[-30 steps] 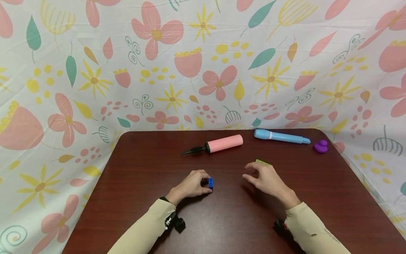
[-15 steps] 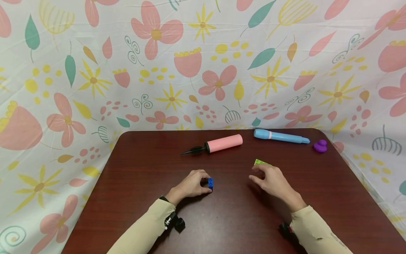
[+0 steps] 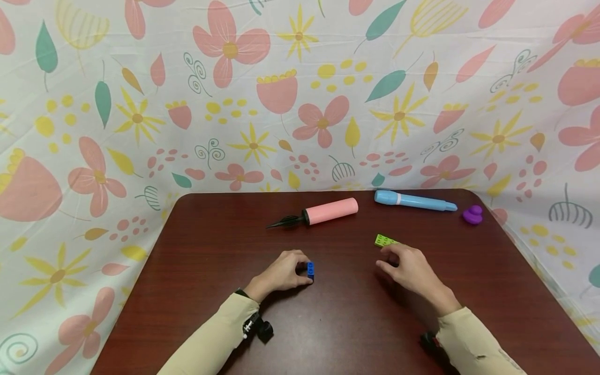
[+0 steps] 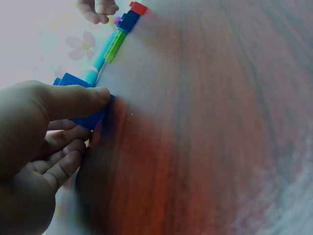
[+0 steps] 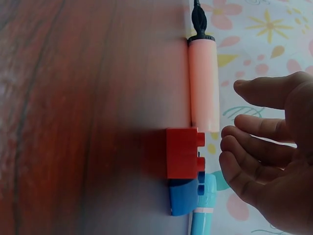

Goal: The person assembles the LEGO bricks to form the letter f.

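Note:
My left hand (image 3: 283, 272) rests low over the table and pinches a blue toy building brick (image 3: 311, 270) between thumb and fingers. In the left wrist view the thumb lies across that brick (image 4: 90, 120). My right hand (image 3: 412, 268) hovers with bent, spread fingers and holds nothing. Just beyond its fingertips lies a lime-green studded brick (image 3: 384, 240), partly covered by the hand in the head view. A red brick (image 5: 182, 153) and another blue brick (image 5: 183, 197) stand near the right fingers in the right wrist view; the hand hides both from the head camera.
Farther back lie a pink cylinder (image 3: 332, 211) with a black tapered end, like a balloon pump, and a light blue tube (image 3: 414, 201). A small purple toy (image 3: 473, 214) sits near the right edge of the brown table (image 3: 225, 229). Floral cloth (image 3: 300, 156) hangs behind.
My right hand has moved right and slightly toward me, uncovering more of the lime-green brick. The left hand has kept its place with the blue brick.

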{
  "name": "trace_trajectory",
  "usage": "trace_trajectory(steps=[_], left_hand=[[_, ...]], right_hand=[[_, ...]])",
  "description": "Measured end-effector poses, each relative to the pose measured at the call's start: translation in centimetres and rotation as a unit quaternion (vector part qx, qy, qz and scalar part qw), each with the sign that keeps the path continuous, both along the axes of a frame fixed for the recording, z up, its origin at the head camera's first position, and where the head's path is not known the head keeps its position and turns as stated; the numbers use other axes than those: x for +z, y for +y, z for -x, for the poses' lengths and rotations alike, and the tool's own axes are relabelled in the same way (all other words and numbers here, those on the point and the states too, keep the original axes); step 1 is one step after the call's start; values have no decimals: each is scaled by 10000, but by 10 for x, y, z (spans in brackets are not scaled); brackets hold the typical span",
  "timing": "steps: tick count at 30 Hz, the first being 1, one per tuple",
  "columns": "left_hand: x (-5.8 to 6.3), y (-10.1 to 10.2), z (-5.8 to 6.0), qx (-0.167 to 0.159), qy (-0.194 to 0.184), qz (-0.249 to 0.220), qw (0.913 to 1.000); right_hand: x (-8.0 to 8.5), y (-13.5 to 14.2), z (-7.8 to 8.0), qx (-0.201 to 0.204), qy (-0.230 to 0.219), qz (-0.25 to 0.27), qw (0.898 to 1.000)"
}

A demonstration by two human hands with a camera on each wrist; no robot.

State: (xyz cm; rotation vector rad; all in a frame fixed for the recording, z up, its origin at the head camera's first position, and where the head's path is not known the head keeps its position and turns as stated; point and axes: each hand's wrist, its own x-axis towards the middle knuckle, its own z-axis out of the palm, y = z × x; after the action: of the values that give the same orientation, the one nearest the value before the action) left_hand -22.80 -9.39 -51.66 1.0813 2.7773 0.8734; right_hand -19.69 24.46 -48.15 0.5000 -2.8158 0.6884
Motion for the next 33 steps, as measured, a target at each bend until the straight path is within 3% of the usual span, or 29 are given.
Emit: trace_trajectory(steps=[16,33], left_hand=[[0,-2,0,66,-23,8,10000],[-3,0,1,14,47,-67,10000]], right_hand=[[-1,10,-4,-391,-192,-55,9990],[-3,23,1,-664,-262,-88,9974]])
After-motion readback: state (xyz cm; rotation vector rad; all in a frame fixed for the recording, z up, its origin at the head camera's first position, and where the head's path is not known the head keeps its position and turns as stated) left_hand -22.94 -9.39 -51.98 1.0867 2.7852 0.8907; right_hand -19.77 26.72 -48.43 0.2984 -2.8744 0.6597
